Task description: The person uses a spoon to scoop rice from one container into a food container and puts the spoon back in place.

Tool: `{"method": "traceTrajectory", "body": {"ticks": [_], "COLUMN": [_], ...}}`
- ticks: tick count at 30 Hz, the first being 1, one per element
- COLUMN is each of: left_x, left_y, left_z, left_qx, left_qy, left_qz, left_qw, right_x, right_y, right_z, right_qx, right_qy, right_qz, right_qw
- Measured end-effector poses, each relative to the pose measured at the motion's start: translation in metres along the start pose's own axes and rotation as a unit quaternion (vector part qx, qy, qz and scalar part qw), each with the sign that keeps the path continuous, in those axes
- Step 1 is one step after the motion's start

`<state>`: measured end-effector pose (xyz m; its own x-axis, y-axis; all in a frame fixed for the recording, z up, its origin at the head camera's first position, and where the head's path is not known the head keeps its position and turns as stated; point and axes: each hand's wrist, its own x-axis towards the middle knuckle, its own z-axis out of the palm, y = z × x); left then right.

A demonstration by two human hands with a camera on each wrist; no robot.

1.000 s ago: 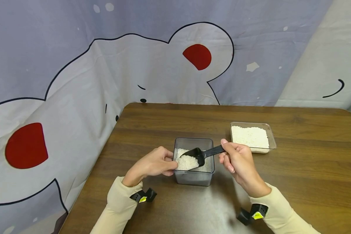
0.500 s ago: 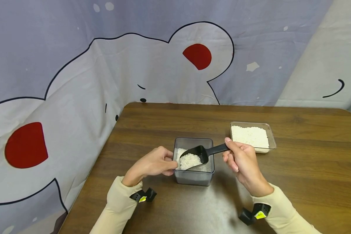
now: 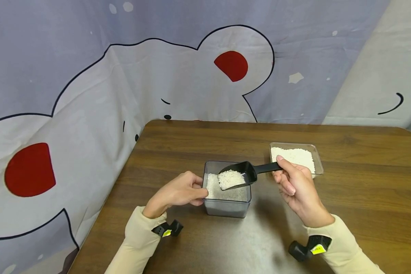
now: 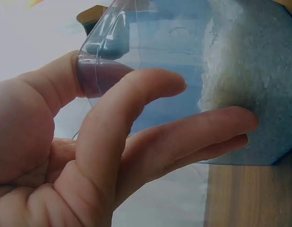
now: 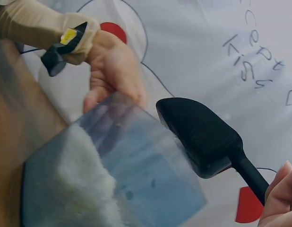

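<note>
A: What is your left hand (image 3: 178, 192) doing?
B: Its fingers (image 4: 150, 142) curl against the near-left wall of the grey tub (image 3: 227, 207), thumb at the rim, steadying it on the bench (image 3: 191, 243).
A: And your right hand (image 3: 296, 186)?
B: Its grip pinches the black scoop (image 3: 241, 175) by the handle; the bowl, loaded with rice (image 3: 230, 178), hovers over the tub. Farther right sits a clear tray (image 3: 316, 158) of rice.

Left hand (image 4: 65, 156) grips rice-filled container (image 4: 184, 61).

A brown wooden table (image 3: 198, 140) stands against a cartoon-printed grey curtain (image 3: 89, 68).
</note>
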<state>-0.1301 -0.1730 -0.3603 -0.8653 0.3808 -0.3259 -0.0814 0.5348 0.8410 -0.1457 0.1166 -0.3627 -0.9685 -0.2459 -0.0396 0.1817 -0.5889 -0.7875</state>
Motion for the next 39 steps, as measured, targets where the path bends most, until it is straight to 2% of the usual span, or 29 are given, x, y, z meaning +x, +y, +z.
{"method": "traceTrajectory", "body": {"ticks": [7, 15, 20, 26, 28, 30, 34, 37, 39], "left_x": [0.000, 0.001, 0.000, 0.000, 0.000, -0.001, -0.002, -0.002, -0.002], "left_y": [0.001, 0.001, 0.001, 0.001, 0.001, 0.001, 0.001, 0.001, 0.001], "left_z": [0.000, -0.001, -0.001, -0.001, -0.001, -0.001, 0.000, 0.000, 0.001], "left_qx": [0.003, -0.002, -0.005, -0.009, -0.010, -0.009, -0.013, -0.017, -0.017], "left_qy": [-0.004, -0.006, -0.005, -0.005, -0.005, -0.005, -0.007, -0.009, -0.009], "left_qz": [0.000, -0.005, -0.006, -0.006, -0.005, -0.006, -0.007, -0.007, -0.005], "left_qw": [1.0000, 1.0000, 1.0000, 0.9999, 0.9999, 0.9999, 0.9999, 0.9998, 0.9998], "right_x": [0.001, -0.002, -0.003, -0.001, -0.001, 0.001, 0.006, 0.008, 0.008], "right_y": [-0.021, -0.048, -0.062, -0.072, -0.074, -0.074, -0.070, -0.067, -0.065], "right_z": [-0.021, -0.062, -0.089, -0.111, -0.114, -0.115, -0.112, -0.110, -0.109], "right_qx": [0.086, 0.190, 0.197, 0.120, 0.075, 0.025, -0.070, -0.178, -0.257], "right_qy": [-0.006, -0.006, 0.034, 0.128, 0.162, 0.199, 0.262, 0.280, 0.277], "right_qz": [-0.035, -0.080, -0.104, -0.144, -0.164, -0.187, -0.239, -0.276, -0.297], "right_qw": [0.996, 0.978, 0.974, 0.974, 0.970, 0.962, 0.932, 0.902, 0.877]}}
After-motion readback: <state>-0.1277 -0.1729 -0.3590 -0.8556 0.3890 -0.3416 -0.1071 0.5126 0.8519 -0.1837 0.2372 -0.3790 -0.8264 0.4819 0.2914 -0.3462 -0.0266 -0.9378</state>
